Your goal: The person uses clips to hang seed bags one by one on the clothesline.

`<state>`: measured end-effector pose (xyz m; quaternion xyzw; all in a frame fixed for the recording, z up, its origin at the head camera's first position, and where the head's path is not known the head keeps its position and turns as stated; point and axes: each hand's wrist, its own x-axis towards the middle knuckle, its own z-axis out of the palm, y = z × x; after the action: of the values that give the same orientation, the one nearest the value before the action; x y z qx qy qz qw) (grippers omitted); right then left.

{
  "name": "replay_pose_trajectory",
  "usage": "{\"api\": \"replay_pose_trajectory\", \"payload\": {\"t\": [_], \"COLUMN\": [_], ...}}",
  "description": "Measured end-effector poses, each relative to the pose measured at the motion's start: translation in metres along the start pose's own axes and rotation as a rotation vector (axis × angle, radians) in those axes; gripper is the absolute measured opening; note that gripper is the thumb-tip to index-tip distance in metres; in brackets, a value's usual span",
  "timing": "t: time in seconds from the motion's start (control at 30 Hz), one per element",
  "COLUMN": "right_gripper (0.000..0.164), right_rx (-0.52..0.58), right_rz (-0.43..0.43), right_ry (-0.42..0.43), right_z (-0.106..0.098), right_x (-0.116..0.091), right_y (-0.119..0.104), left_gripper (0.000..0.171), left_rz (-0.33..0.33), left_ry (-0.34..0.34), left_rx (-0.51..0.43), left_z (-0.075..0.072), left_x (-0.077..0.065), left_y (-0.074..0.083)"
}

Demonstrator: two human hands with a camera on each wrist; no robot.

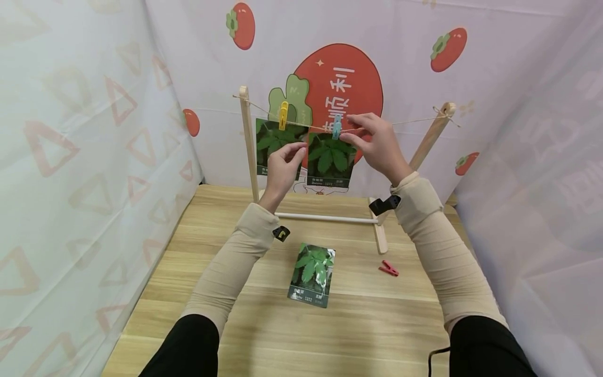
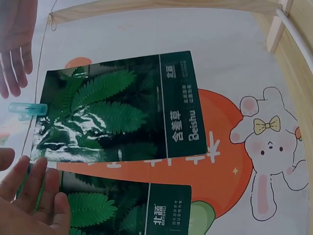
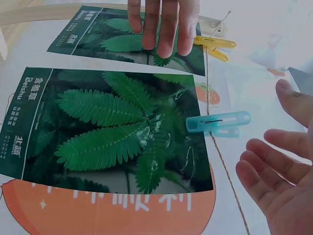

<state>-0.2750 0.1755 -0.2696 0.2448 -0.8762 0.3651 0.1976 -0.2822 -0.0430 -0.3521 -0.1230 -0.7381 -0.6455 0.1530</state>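
Observation:
A green leaf-printed packet (image 1: 331,159) hangs from the string by a light blue clothespin (image 3: 218,122). My right hand (image 1: 377,142) is just right of that clothespin; in the right wrist view its spread fingers are apart from it. My left hand (image 1: 284,170) is beside the packet's left edge, its fingers loosely extended and gripping nothing. Behind it, a second packet (image 1: 275,137) hangs from a yellow clothespin (image 1: 283,115), partly covered by the hand in the head view. A third packet (image 1: 311,275) lies on the table, and a red clothespin (image 1: 389,268) lies to its right.
The string (image 1: 407,122) sags between two wooden posts (image 1: 248,141) of a stand, joined low down by a white rod (image 1: 325,217). The stand rests on a wood-grain table (image 1: 264,335). Printed white cloth (image 1: 198,47) hangs behind and at both sides.

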Motion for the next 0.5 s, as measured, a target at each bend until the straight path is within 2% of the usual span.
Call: {"api": "replay_pose_trajectory", "payload": {"t": [0.33, 0.5], "right_gripper": [0.045, 0.044], "right_rx": [0.012, 0.081], "right_rz": [-0.052, -0.015], "right_ry": [0.016, 0.012], "right_z": [0.003, 0.009], "right_x": [-0.033, -0.052], "right_y": [0.015, 0.024], "left_gripper": [0.036, 0.038], "left_rz": [-0.073, -0.108], "left_ry": [-0.114, -0.133], "left_rx": [0.001, 0.001], "left_z": [-0.01, -0.014], "left_x": [-0.016, -0.025], "left_y": [-0.004, -0.015]}}
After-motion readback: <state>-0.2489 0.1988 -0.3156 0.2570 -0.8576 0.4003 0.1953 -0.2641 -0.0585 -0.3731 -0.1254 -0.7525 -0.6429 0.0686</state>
